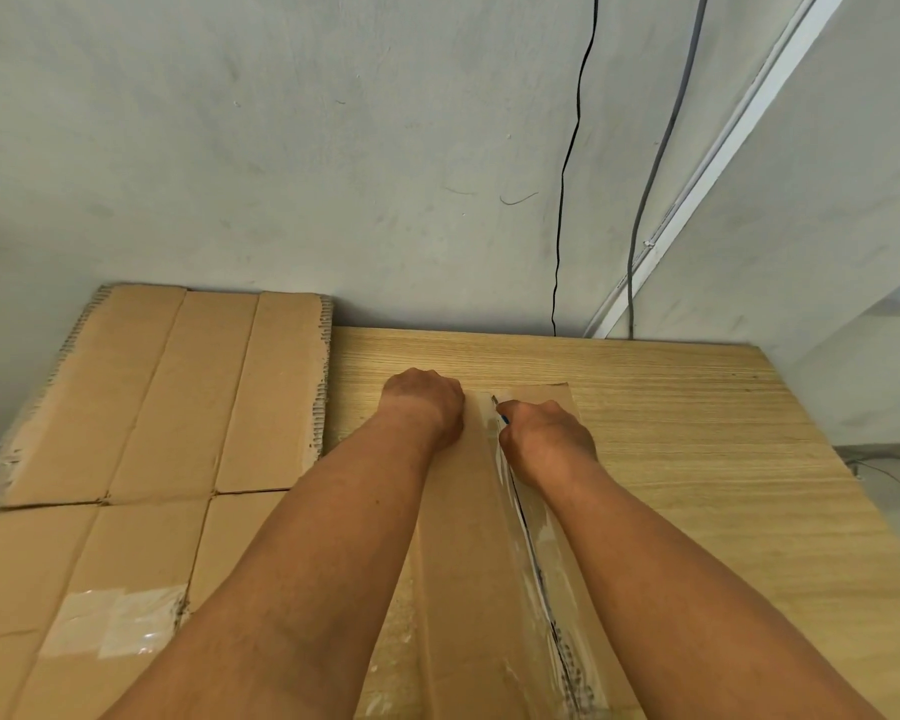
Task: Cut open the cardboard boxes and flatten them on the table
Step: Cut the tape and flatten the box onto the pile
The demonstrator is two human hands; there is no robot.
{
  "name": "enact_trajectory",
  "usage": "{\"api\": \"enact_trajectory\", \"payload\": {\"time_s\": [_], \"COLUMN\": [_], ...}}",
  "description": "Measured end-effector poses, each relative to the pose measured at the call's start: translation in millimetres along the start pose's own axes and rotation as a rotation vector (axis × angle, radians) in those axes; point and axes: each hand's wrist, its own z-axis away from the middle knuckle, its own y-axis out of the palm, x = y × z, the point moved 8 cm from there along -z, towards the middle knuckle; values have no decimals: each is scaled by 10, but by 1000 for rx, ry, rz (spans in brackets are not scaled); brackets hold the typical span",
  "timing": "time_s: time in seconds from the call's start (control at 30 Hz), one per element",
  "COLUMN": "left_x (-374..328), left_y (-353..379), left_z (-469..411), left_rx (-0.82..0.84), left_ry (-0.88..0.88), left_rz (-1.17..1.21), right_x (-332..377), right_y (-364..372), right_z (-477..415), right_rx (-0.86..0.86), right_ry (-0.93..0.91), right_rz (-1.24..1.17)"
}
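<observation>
Box (463, 522) on table (697, 407), between my arms: likely light, stiff board, slick tape. Right hand (546, 439) clamps cutter (504, 419) at the seam; left hand (424, 402) curled at far edge, grip unclear. I'd brace beside the seam.

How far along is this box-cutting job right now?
Done: flattened cardboard lies at the left of the table. In hand: the left hand steadies the far end of the box while the right hand holds a cutter at the far end of the taped seam, which shows a dark slit along most of its length. Left: this box is not yet opened out flat.
</observation>
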Motion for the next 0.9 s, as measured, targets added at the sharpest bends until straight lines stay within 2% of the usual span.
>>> {"api": "enact_trajectory", "payload": {"time_s": [0.3,0.67,0.8,0.9], "left_x": [-25,-56,-196,-522], "left_y": [-7,-72,-67,-42], "left_z": [58,125,283,469], "left_rx": [25,60,127,101], "left_ry": [-27,-41,-47,44], "left_rz": [6,14,-20,-65], "right_x": [-62,-287,-312,-324], "right_y": [138,514,547,545], "right_z": [141,735,888,930], "right_rx": [67,351,327,303], "right_ry": [15,63,57,60], "right_rz": [48,194,200,160]}}
